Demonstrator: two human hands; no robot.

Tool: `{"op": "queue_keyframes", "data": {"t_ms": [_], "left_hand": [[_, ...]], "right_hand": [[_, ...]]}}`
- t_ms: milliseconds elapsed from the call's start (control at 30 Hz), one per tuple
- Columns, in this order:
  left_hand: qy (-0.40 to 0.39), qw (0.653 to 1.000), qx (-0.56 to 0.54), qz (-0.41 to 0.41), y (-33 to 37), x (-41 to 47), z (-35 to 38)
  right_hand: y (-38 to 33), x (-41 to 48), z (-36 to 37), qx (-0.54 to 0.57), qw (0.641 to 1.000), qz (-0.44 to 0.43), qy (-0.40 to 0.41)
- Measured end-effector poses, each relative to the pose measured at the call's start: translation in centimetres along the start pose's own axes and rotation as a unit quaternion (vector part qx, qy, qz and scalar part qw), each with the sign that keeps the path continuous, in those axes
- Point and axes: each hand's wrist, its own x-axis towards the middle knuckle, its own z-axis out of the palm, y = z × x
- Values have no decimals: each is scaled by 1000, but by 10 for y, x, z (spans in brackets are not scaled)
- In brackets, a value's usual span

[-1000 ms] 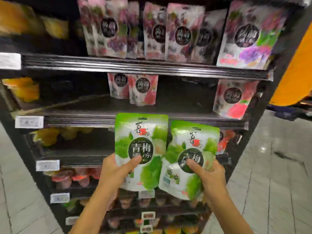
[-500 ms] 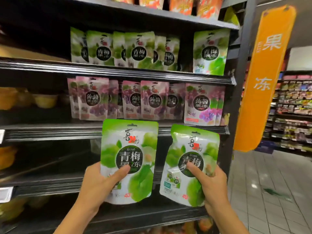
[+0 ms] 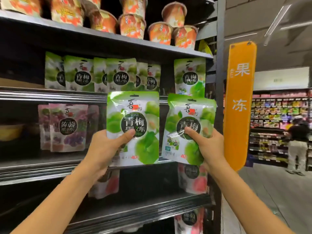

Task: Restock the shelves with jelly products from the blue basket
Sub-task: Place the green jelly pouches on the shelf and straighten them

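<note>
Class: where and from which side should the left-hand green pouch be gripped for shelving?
Its lower left corner, from below: the green pouch stands upright and flat, so thumb in front, fingers behind, as the left hand holds it, leaves the top free.

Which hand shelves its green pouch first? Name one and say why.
Right, probably. The right hand grips the right pouch just under the dark gap in the green row, beside the end pouch. The left hand grips the left pouch below the row's packed part.
</note>
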Motion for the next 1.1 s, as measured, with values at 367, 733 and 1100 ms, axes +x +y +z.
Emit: {"op": "queue_keyframes", "data": {"t_ms": [367, 733, 1100], "left_hand": [[3, 999, 6, 37, 25, 67, 47], [7, 999, -21, 27, 16, 73, 54], [11, 999, -25, 21, 11, 79, 61]], "right_hand": [[-50, 161, 33, -4, 1000, -9, 9], [-64, 224, 66, 12, 992, 117, -44], [-42, 241, 78, -83, 994, -2, -71]]}}
